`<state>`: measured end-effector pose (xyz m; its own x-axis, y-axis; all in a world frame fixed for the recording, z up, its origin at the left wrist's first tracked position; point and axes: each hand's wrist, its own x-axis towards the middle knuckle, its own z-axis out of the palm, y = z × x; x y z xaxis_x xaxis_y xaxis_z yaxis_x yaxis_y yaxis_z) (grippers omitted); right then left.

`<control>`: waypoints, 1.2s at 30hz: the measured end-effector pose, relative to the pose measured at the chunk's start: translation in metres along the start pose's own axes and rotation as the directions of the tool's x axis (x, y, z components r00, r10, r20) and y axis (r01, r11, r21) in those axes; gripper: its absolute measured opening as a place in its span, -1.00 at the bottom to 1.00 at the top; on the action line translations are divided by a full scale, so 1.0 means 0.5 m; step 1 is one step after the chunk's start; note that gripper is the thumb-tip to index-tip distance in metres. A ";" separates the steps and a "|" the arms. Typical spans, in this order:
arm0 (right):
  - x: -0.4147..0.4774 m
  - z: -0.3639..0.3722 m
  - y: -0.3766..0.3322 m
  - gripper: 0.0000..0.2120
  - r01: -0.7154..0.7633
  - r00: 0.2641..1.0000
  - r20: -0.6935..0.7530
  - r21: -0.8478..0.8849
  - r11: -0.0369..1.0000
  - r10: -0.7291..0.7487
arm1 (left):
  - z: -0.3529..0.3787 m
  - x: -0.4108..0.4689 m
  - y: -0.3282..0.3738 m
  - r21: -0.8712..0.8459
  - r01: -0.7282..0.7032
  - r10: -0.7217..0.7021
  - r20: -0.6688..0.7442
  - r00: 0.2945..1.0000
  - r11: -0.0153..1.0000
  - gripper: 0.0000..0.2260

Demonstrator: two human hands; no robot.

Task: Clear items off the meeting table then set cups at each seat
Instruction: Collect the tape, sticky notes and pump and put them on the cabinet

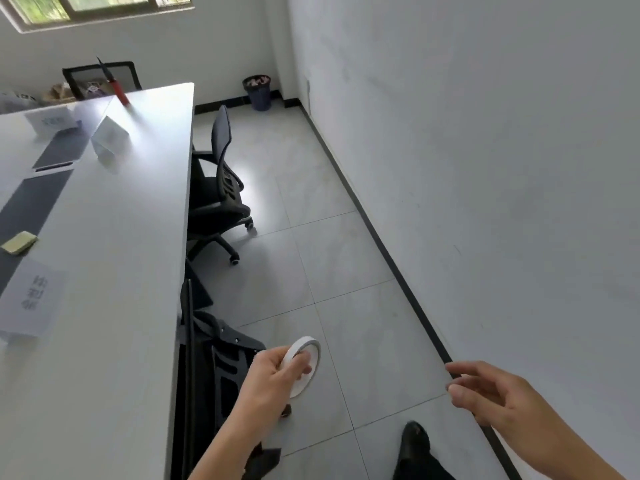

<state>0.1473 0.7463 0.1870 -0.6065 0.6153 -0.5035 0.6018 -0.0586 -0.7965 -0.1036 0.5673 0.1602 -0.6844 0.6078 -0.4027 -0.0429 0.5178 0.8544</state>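
Note:
My left hand (273, 374) grips a white roll of tape (306, 365), held upright over the tiled floor just right of the meeting table (131, 237). Farther right, near the wall's dark skirting, my right hand (491, 393) hangs loose with curled fingers apart and nothing in it. On the white table lie a yellow sticky-note pad (19, 242), a folded paper name card (33, 297), two more name cards (110, 135) (52, 123), a grey notebook (60, 152) and a red-handled utility knife (117, 86) at the far end.
Two black office chairs sit along the table's right side, one far (221, 188) and one close below my left arm (214, 375). A dark waste bin (259, 92) stands in the far corner. The white wall runs along the right. My shoe (414, 445) shows below.

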 end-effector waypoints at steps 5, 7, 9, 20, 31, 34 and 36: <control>0.235 -0.042 -0.081 -0.78 0.038 0.997 0.072 -0.037 0.999 -0.035 | -0.014 0.173 0.049 -0.046 0.027 -0.031 -0.080 0.996 0.999 -0.55; 0.341 -0.063 -0.128 -0.78 0.065 0.993 0.099 -0.055 0.996 -0.059 | -0.018 0.246 0.075 -0.094 0.041 -0.053 -0.122 0.991 0.995 -0.61; 0.442 -0.084 -0.184 -0.79 0.094 0.986 0.146 -0.084 0.992 -0.081 | -0.027 0.315 0.103 -0.135 0.056 -0.079 -0.166 0.983 0.989 -0.63; 0.890 -0.051 -0.538 -0.79 0.305 0.894 0.404 -0.225 0.925 -0.197 | -0.152 0.572 0.196 -0.326 0.126 -0.250 -0.375 0.893 0.937 -0.69; 1.149 0.241 -0.819 -0.80 0.389 0.806 0.553 -0.227 0.893 -0.211 | -0.513 0.846 0.235 -0.324 0.073 -0.233 -0.489 0.840 0.943 -0.72; 1.209 0.297 -0.897 -0.80 0.421 0.783 0.577 -0.218 0.881 -0.232 | -0.588 0.900 0.250 -0.347 0.053 -0.238 -0.517 0.822 0.936 -0.72; 1.253 0.335 -0.943 -0.80 0.436 0.765 0.604 -0.231 0.870 -0.223 | -0.624 0.934 0.251 -0.355 0.060 -0.254 -0.529 0.810 0.933 -0.72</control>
<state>-0.6035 1.0278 0.1909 -0.9122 0.0090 -0.4097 0.3790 0.3984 -0.8352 -0.6555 0.7281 0.1818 -0.9285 0.0421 -0.3688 -0.3395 0.3059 0.8895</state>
